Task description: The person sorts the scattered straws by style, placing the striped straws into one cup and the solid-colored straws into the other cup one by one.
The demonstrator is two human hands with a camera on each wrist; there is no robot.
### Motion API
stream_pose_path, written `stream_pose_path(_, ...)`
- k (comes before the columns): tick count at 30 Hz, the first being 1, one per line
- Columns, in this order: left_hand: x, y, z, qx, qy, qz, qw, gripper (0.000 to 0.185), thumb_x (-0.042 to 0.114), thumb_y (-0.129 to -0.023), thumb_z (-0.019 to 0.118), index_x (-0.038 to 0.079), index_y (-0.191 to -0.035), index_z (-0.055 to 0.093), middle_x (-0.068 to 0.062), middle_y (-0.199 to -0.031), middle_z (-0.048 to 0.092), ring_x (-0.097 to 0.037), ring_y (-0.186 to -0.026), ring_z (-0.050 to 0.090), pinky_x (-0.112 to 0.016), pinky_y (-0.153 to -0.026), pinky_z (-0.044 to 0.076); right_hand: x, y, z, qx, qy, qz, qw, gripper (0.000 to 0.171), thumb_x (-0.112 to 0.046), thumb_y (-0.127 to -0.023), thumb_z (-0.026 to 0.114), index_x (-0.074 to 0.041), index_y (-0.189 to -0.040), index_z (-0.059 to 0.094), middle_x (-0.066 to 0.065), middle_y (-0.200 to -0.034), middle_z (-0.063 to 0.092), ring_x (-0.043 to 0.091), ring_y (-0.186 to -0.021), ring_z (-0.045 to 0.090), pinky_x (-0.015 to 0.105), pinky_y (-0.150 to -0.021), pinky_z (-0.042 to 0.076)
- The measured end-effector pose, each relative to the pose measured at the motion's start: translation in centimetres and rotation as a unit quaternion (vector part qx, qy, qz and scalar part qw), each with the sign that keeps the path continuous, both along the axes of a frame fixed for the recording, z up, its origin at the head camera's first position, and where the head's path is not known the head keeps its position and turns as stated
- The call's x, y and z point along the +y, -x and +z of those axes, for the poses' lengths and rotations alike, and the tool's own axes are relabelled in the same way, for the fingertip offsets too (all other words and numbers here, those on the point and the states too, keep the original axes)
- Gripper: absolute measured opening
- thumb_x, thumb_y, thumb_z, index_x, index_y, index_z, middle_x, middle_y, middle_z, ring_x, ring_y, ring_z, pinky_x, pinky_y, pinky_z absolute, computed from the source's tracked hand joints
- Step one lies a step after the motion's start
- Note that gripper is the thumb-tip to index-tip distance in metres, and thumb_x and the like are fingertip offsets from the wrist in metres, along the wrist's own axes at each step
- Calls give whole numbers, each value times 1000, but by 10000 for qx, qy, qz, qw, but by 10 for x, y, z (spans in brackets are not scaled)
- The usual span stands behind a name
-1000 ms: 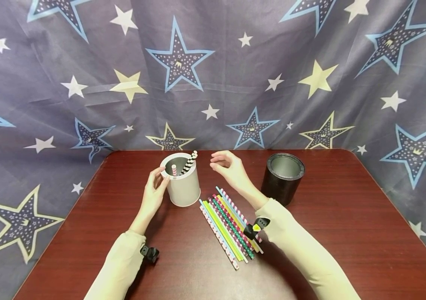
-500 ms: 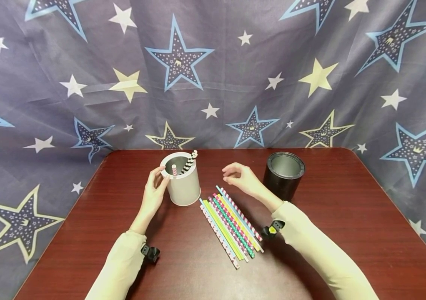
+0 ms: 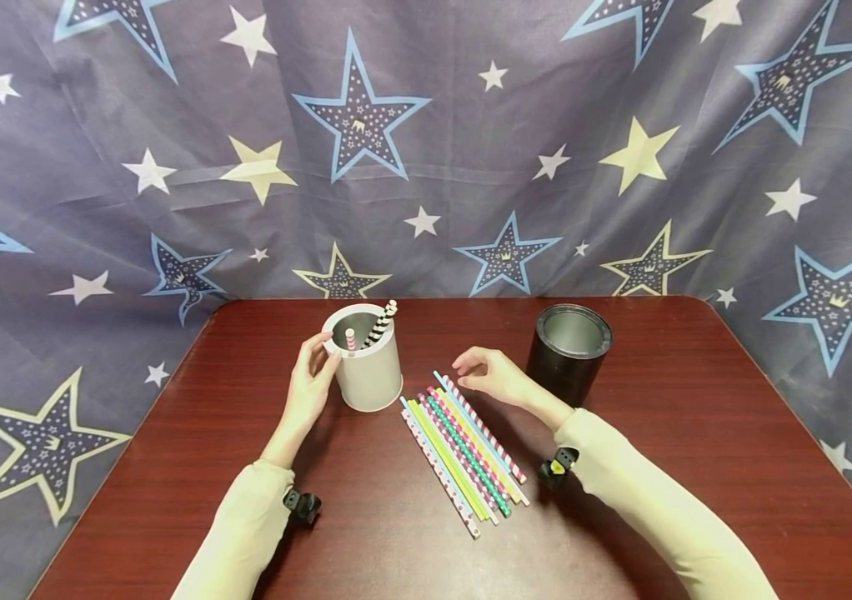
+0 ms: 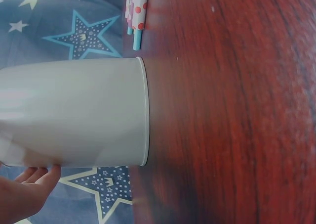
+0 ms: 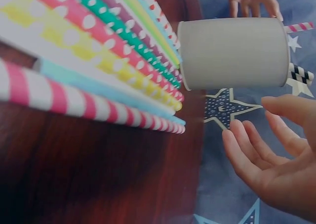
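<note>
So the person is sitting at a dark red wooden table (image 3: pixel 621 467) with a starry blue cloth (image 3: pixel 426 150) hanging behind it. The left hand (image 3: pixel 309 385) is resting against the side of a white cup (image 3: pixel 366 367), fingertips up by the rim and the fingers fairly straight, touching it rather than wrapping round it. The cup is standing upright toward the back edge of the table, a bit left of the middle. Two straws are sticking out of it: a black-and-white striped one (image 3: pixel 381 321) leaning to the right and a pink striped one (image 3: pixel 350 338) poking just above the rim.

The right hand (image 3: pixel 493 377) is hovering just over the far end of a row of paper straws (image 3: pixel 463 450), fingers loosely curled and holding nothing. I can't tell if the fingertips are actually touching the straws. The straws are lying flat side by side in the middle of the table, running diagonally toward the front edge, in pink, green, yellow and blue with dots and stripes.

A black cup (image 3: pixel 568 350) is standing upright just right of that hand, near the back edge, well apart from the white one.
</note>
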State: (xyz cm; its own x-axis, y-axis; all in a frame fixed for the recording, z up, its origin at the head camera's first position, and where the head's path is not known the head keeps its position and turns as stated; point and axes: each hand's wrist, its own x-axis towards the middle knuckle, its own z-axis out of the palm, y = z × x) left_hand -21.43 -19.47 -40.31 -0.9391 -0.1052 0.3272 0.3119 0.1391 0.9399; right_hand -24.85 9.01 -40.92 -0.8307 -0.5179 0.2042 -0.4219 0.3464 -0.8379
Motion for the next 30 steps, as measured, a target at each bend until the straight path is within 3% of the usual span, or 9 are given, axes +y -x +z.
stream_pose_path(10, 0, -1, 0, -27, 20, 5, 10000, 37, -1, -89, 47, -9, -123, 37, -28, -125, 40, -34, -121, 36, -44, -101, 29, 10, 1, -16, -89, -288, 275, 9992, 22, 4, -76, 61, 9, -97, 57, 26, -90, 59, 30, -82, 59, 40, -75, 50)
stream_pose_path(21, 0, -1, 0, -6, 36, 17, 10000, 37, 0, -89, 47, -9, -123, 37, -28, -126, 40, -35, -121, 35, -44, -102, 28, 15, 0, -27, -311, -828, 477, 9949, 24, 2, -76, 62, 6, -99, 58, 23, -89, 58, 25, -73, 58, 23, -64, 47)
stream_pose_path(30, 0, 0, 0, 81, 80, 21, 9999, 37, -2, -88, 47, -10, -123, 37, -30, -124, 40, -37, -120, 36, -46, -102, 27, 16, 2, -34, -432, -938, 504, 9934, 24, 2, -74, 64, 7, -97, 58, 23, -86, 58, 18, -63, 57, 18, -54, 43)
